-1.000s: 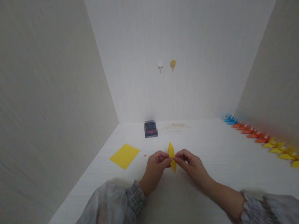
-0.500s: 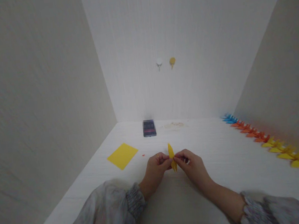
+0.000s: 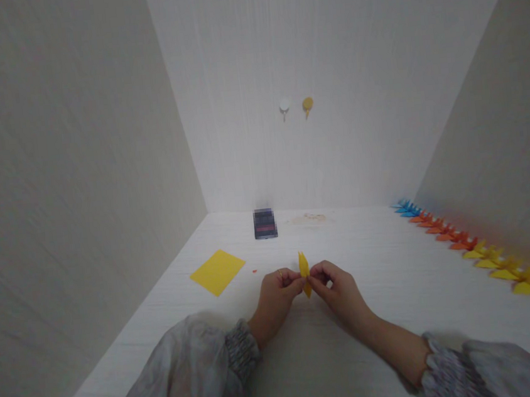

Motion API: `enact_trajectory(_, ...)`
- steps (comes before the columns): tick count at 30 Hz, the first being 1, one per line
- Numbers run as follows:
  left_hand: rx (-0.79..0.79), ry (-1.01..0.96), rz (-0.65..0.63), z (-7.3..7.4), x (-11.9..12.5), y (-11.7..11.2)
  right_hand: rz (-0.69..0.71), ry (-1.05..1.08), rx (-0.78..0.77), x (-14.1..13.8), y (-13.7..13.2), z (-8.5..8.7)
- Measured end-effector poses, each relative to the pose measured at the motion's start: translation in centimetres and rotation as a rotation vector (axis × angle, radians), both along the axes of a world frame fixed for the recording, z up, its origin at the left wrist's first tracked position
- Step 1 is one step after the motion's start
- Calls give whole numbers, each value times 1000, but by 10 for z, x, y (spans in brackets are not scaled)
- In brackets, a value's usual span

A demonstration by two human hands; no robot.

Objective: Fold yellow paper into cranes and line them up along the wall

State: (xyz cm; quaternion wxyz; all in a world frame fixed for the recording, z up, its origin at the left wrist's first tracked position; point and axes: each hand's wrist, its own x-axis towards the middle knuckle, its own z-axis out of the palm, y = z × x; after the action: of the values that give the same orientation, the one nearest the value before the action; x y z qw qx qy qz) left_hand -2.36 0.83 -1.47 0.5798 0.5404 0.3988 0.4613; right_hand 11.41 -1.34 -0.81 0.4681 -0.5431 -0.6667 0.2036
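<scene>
A narrow piece of folded yellow origami paper [image 3: 303, 264] stands upright between my two hands, above the white table. My left hand [image 3: 278, 295] pinches it from the left side, a ring on one finger. From the right, my right hand [image 3: 343, 288] grips the same piece between thumb and fingertips. Its upper end shows two pointed layers slightly apart, and its lower tip sticks out beneath my fingers. The middle of the fold is hidden by my fingertips. To the left of my hands lies a flat yellow paper sheet [image 3: 218, 272].
A dark phone-like device [image 3: 264, 224], its screen blurred, stands near the back wall. Blue, orange and yellow folded paper cranes [image 3: 489, 257] line the table's right side. A small orange scrap [image 3: 254, 271] lies beside the sheet. Two hooks [image 3: 307, 104] hang on the wall.
The folded paper has turned slightly between my fingers, and its two upper points now show apart. Both hands keep their pinch. The view has shifted a little.
</scene>
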Motion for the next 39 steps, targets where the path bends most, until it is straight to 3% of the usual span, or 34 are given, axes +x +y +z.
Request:
enact_trajectory(11, 145, 135, 42, 1, 1, -2, 4, -48, 60, -1, -3, -1)
enact_trajectory(21, 217, -21, -142, 17, -2, -11, 57, -42, 128, 2, -1, 6)
enact_trajectory(28, 139, -30, -31, 16, -1, -9, 69, 7, 91, 4, -2, 4)
enact_trajectory(31, 145, -10, -42, 16, -1, -8, 78, 26, 57, 3, -4, 6)
enact_trajectory(39, 159, 113, 38, 15, -1, -9, 123, 252, -103, 5, 0, -2)
